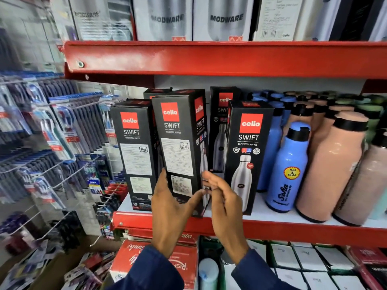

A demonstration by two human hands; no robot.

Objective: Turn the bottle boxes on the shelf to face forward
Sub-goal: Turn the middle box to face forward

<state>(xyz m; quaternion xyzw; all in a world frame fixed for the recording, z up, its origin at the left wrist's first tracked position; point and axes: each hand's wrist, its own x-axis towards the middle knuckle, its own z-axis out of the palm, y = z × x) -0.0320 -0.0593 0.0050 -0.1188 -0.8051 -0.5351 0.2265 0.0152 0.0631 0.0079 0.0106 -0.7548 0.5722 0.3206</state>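
Three black cello SWIFT bottle boxes stand at the front of the white shelf (272, 216). The left box (136, 153) shows its text side. The middle box (178, 147) is turned at an angle, text side toward me and its bottle-picture side to the right. My left hand (169, 212) grips its lower part, thumb on the right edge. My right hand (224, 201) is beside it, fingers spread and touching its lower right corner. The right box (247, 155) shows its bottle picture to the front. Another box (222, 130) stands behind.
Blue bottles (289, 168) and peach bottles (330, 166) crowd the shelf to the right. A red shelf lip (209, 59) hangs above, with MODWARE boxes (226, 17) on top. Toothbrush packs (52, 132) hang on wire hooks at left. More boxes (159, 260) sit below.
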